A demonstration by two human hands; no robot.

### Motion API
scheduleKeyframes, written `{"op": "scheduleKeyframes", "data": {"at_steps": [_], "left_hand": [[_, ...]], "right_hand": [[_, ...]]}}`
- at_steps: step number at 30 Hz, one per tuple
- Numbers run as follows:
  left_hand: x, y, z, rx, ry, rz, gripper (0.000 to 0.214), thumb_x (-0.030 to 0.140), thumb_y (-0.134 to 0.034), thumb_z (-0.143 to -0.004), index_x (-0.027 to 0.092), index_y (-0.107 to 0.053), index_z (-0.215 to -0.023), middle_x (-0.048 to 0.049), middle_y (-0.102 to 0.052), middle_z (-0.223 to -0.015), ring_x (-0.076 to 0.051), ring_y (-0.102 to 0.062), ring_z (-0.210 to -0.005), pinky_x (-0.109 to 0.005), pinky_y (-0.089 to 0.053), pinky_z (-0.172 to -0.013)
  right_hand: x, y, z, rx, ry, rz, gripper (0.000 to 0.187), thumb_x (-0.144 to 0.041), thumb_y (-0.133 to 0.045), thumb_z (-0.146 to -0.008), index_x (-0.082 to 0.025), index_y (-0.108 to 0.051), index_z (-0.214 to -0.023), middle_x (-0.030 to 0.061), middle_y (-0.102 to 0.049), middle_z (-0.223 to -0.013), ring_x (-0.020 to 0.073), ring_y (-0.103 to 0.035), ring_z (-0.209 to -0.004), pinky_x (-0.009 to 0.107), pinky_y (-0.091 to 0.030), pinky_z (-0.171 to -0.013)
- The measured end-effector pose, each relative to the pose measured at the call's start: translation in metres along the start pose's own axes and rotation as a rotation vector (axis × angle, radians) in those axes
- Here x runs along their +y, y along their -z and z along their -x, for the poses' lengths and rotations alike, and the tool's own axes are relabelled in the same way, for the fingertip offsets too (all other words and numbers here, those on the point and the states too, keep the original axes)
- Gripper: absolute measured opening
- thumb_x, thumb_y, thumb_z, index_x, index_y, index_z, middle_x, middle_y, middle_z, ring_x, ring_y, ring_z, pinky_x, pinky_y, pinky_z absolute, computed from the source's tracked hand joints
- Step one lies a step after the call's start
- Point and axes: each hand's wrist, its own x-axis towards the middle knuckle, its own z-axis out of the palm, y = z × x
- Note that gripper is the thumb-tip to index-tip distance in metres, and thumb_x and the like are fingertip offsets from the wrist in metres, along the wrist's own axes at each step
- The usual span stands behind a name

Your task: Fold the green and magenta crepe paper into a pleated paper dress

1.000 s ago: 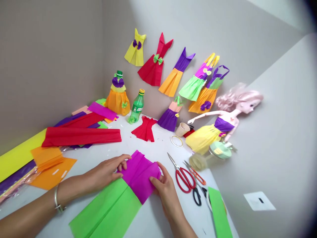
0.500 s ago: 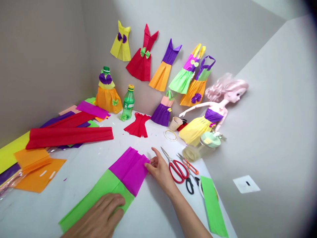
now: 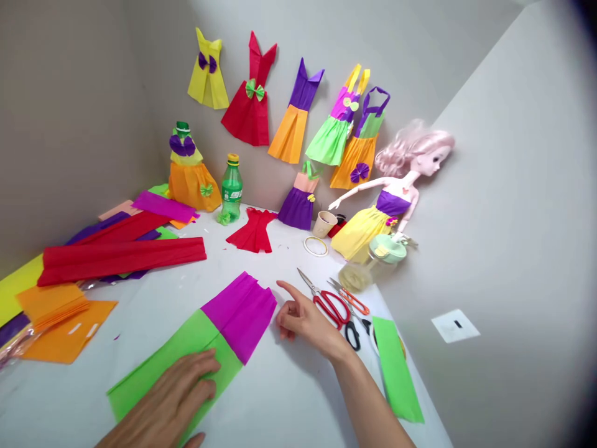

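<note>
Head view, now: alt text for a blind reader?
A person's left hand rests on the green part of a green and magenta paper piece; the right hand is just beside its magenta end. Scissors lie farther right; paper dresses are on the wall.

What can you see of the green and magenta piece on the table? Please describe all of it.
The green and magenta piece looks like thin paper. A longer green part meets a shorter magenta part, with an uneven far edge. Creases run lengthwise. It lies diagonally on the white table, magenta end away from the person. The left hand rests on the green, hiding some; the right hand is beside the magenta, apparently not touching.
</note>
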Motion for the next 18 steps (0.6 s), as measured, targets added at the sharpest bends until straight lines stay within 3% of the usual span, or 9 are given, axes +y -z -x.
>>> {"op": "scheduleKeyframes", "data": {"at_steps": [3,5,9,11,13,16,18], "left_hand": [[0.008,-0.006,-0.003,0.060,-0.062,-0.052,0.049,0.002,-0.041,-0.084,0.022,-0.056,-0.126,-0.0051,-0.067,-0.129,-0.017,-0.056,-0.131,-0.028,-0.029,-0.122],[0.006,-0.005,-0.002,0.039,-0.052,-0.054,0.053,0.000,-0.040,-0.082,0.023,-0.054,-0.128,-0.0047,-0.068,-0.129,-0.017,-0.056,-0.131,-0.030,-0.030,-0.123],[-0.025,0.005,0.007,-0.137,-0.159,-0.052,0.054,0.005,-0.045,-0.084,0.028,-0.055,-0.132,-0.0004,-0.068,-0.132,-0.017,-0.055,-0.133,-0.031,-0.030,-0.123],[-0.051,0.010,0.012,-0.210,-0.259,-0.081,0.049,0.008,-0.050,-0.087,0.031,-0.059,-0.129,0.0021,-0.070,-0.130,-0.016,-0.059,-0.128,-0.029,-0.032,-0.122],[-0.074,0.015,0.019,-0.283,-0.234,-0.063,0.043,0.011,-0.051,-0.089,0.034,-0.063,-0.123,0.0039,-0.070,-0.130,-0.018,-0.061,-0.127,-0.035,-0.037,-0.120],[-0.095,0.028,0.029,-0.285,-0.112,-0.010,0.044,0.012,-0.049,-0.090,0.040,-0.064,-0.122,0.0065,-0.069,-0.133,-0.021,-0.059,-0.129,-0.043,-0.043,-0.115],[-0.093,0.041,0.029,-0.282,-0.002,0.007,0.047,0.014,-0.049,-0.090,0.041,-0.062,-0.127,0.0059,-0.064,-0.140,-0.025,-0.055,-0.134,-0.048,-0.044,-0.114]], "right_hand": [[0.007,-0.005,-0.008,0.201,0.063,0.172,0.082,-0.034,-0.064,-0.084,-0.019,-0.028,-0.156,-0.0004,-0.062,-0.089,0.0146,-0.059,-0.071,0.028,-0.046,-0.063],[0.011,-0.012,-0.016,0.306,0.109,0.259,0.080,-0.035,-0.065,-0.085,-0.020,-0.030,-0.155,0.0013,-0.062,-0.096,0.0142,-0.057,-0.073,0.028,-0.046,-0.068],[0.012,-0.022,-0.024,0.293,0.148,0.278,0.069,-0.019,-0.065,-0.081,-0.022,-0.045,-0.147,-0.0025,-0.059,-0.086,0.0131,-0.054,-0.071,0.026,-0.043,-0.067],[0.009,-0.022,-0.020,0.227,0.140,0.234,0.067,-0.014,-0.065,-0.078,-0.023,-0.050,-0.143,-0.0054,-0.055,-0.077,0.0119,-0.052,-0.067,0.024,-0.041,-0.064],[0.005,-0.019,-0.010,0.098,0.117,0.160,0.068,-0.013,-0.066,-0.077,-0.023,-0.051,-0.143,-0.0071,-0.053,-0.072,0.0107,-0.051,-0.063,0.023,-0.040,-0.060],[-0.003,-0.011,0.008,-0.177,0.056,0.079,0.066,-0.018,-0.069,-0.080,-0.024,-0.051,-0.144,-0.0068,-0.057,-0.072,0.0095,-0.052,-0.058,0.022,-0.041,-0.058],[-0.010,-0.004,0.017,-0.332,0.018,0.093,0.062,-0.024,-0.068,-0.085,-0.024,-0.051,-0.144,-0.0045,-0.063,-0.077,0.0090,-0.053,-0.056,0.023,-0.043,-0.058]]}}
